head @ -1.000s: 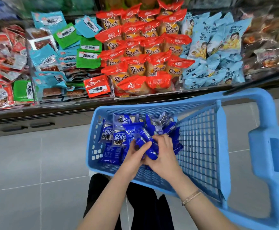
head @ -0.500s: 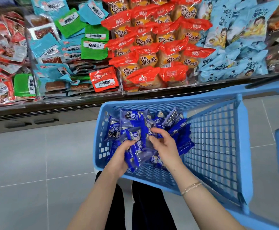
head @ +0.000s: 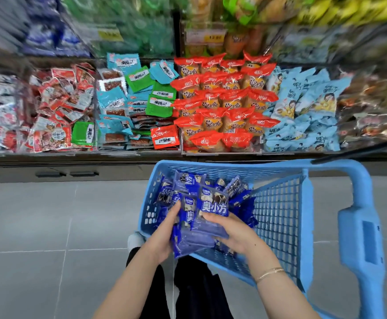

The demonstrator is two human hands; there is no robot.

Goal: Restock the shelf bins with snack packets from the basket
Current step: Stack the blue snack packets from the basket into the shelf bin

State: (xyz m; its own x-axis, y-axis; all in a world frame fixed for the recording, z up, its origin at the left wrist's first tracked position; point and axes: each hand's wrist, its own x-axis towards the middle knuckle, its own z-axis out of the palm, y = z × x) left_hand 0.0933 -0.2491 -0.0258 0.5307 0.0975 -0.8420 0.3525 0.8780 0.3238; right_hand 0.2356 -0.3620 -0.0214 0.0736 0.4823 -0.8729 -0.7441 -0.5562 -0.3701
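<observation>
A light-blue plastic basket (head: 280, 217) stands on the floor in front of me. Several dark-blue snack packets lie inside it, one (head: 189, 179) near its far wall. Both hands hold a bunch of these dark-blue packets (head: 199, 217) between them above the basket's near edge. My left hand (head: 165, 236) grips the bunch from the left. My right hand (head: 236, 233) grips it from the right and below. The shelf bins (head: 220, 100) run along the wall beyond the basket, filled with packets.
The bins hold red-topped packets (head: 224, 107), pale-blue packets (head: 303, 107), teal and green packets (head: 137, 100), and red-white packets (head: 59, 107). An upper shelf is blurred. The basket's tall handle (head: 360, 226) rises at the right. Grey tiled floor (head: 49, 226) lies to the left.
My hands have gathered more packets and lifted the bunch up out of the pile toward me. The view has tilted upward, showing more of the shelves.
</observation>
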